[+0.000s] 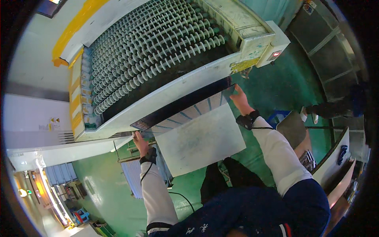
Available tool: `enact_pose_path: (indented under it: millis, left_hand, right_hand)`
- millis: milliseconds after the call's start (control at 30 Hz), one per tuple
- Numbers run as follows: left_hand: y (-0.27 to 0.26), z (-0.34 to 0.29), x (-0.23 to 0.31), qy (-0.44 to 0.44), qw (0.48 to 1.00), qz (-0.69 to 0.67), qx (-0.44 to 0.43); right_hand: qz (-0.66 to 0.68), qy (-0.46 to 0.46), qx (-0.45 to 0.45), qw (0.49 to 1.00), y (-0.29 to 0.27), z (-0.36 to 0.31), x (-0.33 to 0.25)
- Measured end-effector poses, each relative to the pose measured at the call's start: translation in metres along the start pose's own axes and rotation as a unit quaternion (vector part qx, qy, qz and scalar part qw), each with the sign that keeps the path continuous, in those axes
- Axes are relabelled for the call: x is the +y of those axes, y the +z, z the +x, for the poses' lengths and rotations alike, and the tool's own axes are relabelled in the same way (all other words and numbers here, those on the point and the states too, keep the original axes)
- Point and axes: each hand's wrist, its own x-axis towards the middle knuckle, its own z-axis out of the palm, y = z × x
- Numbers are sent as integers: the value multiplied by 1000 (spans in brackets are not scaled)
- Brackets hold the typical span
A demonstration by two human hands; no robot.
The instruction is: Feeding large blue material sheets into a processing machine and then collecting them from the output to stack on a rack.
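A thin, dark panel with a printed pattern of strips (193, 111) is level in front of me, just below the near edge of a roller machine (158, 103). At its left end, my left hand (141, 144) pinches the corner. My right hand (241, 102) grips the opposite end, thumb and fingers closed at the edge. Beneath and nearer to me lies a plain white board (201, 144), partly covered by the panel. Whether the panel touches this board I cannot tell. Dark bands circle both wrists, with a thin cord trailing from each.
Rows of ringed rollers (158, 47) fill the machine's open bed. A control box (274, 45) sits at its right corner. To the right stand a grey board (292, 129) and a bench (335, 154); another person's legs (335, 110) show beyond. A rack (132, 173) stands at lower left.
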Motion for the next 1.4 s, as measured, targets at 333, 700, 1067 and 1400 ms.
enact_pose_path:
  millis: [333,700,1067,1400]
  left_hand:
    - [0,-44,-9,115,993,3,-38]
    - [-6,-55,3,-44,995,-43,-79]
    - [-8,-106,34,-49,988,-34,-139]
    - [-30,-140,-13,-85,976,-113,-168]
  right_hand:
    - [-236,-160,43,957,-37,-29,-36]
    - [-460,-283,-181,822,78,-99,-70]
    - [-484,-243,-239,806,90,-130,-55]
    - [-482,-188,-342,785,57,-173,-20]
